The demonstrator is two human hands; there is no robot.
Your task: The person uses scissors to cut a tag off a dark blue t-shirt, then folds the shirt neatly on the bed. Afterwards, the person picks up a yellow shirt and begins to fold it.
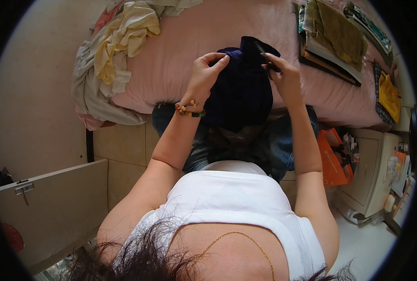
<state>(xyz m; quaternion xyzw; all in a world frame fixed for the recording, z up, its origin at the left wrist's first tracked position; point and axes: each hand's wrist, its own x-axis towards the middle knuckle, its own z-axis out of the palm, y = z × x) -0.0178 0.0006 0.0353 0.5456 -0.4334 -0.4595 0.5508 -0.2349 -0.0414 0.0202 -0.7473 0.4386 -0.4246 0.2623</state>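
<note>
A dark navy piece of cloth (239,91), which looks like a garment, hangs over my lap and rests partly on the edge of the pink bed. My left hand (206,72) pinches its upper left edge between thumb and fingers. In my right hand (282,75) is a pair of small scissors (260,47) with dark handles, its blades pointing up and left over the upper part of the cloth. Whether the blades touch the fabric is hard to see. The lower folds of the cloth lie between my knees.
Ahead spreads a pink bed cover (185,42). Crumpled cream and yellow cloth (124,42) is heaped at its left, and folded clothes (335,35) are stacked at the right. An orange bag (335,161) stands beside a beige cabinet (370,164); a white panel (54,210) is at lower left.
</note>
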